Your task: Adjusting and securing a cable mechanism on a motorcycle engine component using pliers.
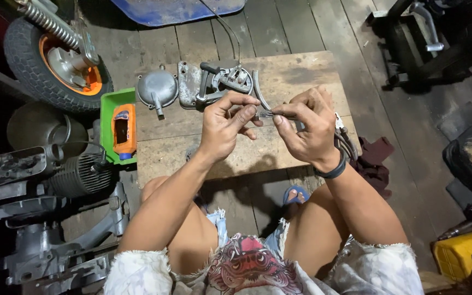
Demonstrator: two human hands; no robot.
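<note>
Left hand (pixel 226 127) and right hand (pixel 307 127) meet above the wooden board (pixel 301 71), each pinching one end of a small metal cable fitting (pixel 266 114) between thumb and fingertips. Just beyond the hands, on the board's far left part, lie a grey engine cover (pixel 158 87) and a lever assembly (pixel 219 82). A green tray (pixel 108 117) sits at the board's left edge.

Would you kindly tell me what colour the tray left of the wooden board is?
Green tray, head view.
</note>
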